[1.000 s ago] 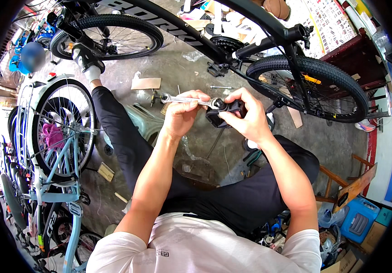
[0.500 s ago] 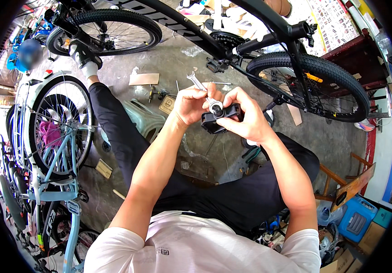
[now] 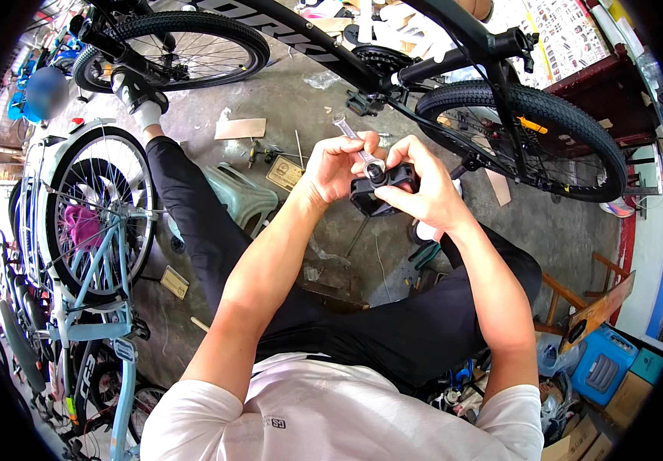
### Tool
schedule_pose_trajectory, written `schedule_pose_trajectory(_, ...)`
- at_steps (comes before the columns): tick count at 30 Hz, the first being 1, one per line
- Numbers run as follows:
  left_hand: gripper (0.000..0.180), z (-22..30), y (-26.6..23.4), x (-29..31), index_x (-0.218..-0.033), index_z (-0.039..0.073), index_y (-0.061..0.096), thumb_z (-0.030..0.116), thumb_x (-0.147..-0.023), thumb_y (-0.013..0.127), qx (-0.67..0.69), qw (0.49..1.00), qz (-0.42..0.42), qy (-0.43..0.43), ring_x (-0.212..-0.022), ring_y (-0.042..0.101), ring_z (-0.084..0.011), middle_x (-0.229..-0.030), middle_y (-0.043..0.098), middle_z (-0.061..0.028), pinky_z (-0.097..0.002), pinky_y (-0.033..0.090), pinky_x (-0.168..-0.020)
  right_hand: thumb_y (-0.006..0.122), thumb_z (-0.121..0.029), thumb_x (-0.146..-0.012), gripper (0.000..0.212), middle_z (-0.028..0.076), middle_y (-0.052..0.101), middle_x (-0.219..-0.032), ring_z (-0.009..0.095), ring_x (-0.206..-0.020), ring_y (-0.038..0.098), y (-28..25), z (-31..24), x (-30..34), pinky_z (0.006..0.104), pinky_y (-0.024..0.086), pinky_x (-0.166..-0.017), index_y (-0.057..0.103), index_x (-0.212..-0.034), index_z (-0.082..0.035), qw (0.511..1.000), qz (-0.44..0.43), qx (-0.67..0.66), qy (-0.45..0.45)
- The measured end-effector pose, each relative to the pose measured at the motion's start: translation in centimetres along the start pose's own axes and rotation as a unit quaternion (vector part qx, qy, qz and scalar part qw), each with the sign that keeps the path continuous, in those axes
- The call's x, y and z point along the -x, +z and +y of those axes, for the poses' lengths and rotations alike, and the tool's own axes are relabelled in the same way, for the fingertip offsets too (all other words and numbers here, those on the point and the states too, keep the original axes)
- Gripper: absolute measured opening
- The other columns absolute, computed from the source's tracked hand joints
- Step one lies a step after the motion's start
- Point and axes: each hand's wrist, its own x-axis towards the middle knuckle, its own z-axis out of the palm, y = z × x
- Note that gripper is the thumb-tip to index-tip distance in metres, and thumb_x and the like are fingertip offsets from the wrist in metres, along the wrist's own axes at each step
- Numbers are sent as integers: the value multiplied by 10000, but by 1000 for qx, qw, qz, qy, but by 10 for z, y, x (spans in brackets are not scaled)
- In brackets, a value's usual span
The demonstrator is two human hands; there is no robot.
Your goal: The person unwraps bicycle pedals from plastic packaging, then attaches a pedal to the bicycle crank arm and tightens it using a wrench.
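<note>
A silver combination wrench (image 3: 346, 129) is pinched in the fingers of my left hand (image 3: 333, 170), its open end pointing up and away to the left. The wrench's ring end sits over the round end of a black bicycle pedal (image 3: 363, 199). My right hand (image 3: 425, 188) grips that pedal from its right side, with the thumb on the near face and the fingers bent over the far edge. Both hands are held above the floor between my knees. Part of the pedal is hidden by my right hand.
A black mountain bike (image 3: 331, 58) lies across the far side. A pale blue bicycle (image 3: 89, 332) stands at the left. Near my left leg is a pale green plastic stool (image 3: 243, 196). Green-handled pliers (image 3: 426, 254) lie below my hands; a blue case (image 3: 604, 365) sits at the right.
Both hands have shifted slightly right with the wrench and pedal. The wrench's free end has swung a little, now standing steeper. The grips look the same.
</note>
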Motion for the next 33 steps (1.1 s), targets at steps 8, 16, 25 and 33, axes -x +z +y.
schedule_pose_trajectory(8, 213, -1, -11, -13, -855, 29, 549, 229, -893, 615, -9, 998, -3, -61, -932, 652, -331, -876, 614, -152, -539, 599, -887, 800, -29, -773, 443, 9, 639, -1056, 37, -753, 484, 2, 1, 5, 226, 417, -670, 477, -1068, -94, 998, -47, -32, 40)
schedule_pose_trajectory(16, 120, -61, -136, 16, -883, 133, 599, 226, -952, 631, -164, 849, 502, 14, -632, 546, -148, -692, 563, 1, -359, 416, -570, 806, -204, -856, 406, 71, 669, -1096, 140, -966, 652, 2, 4, 1, 319, 514, -843, 568, -1141, -40, 990, 43, 130, 41)
schedule_pose_trajectory(25, 150, -119, -220, 102, -1030, 77, 611, 221, -998, 636, -316, 717, 588, -200, -564, 539, -120, -790, 675, -54, -311, 396, -444, 746, -340, -912, 380, 133, 730, -1192, 348, -1220, 660, -16, 16, 5, 420, 506, -977, 607, -1131, -62, 977, 110, 167, 68)
schedule_pose_trajectory(33, 493, -103, -209, 72, -1439, 36, 526, 170, -973, 619, -348, 750, 546, -132, -733, 648, -129, -1060, 726, -88, -261, 488, -532, 737, -364, -907, 365, 132, 725, -861, 264, -764, 717, -22, 22, 6, 400, 512, -705, 636, -1140, -101, 965, 117, 222, 69)
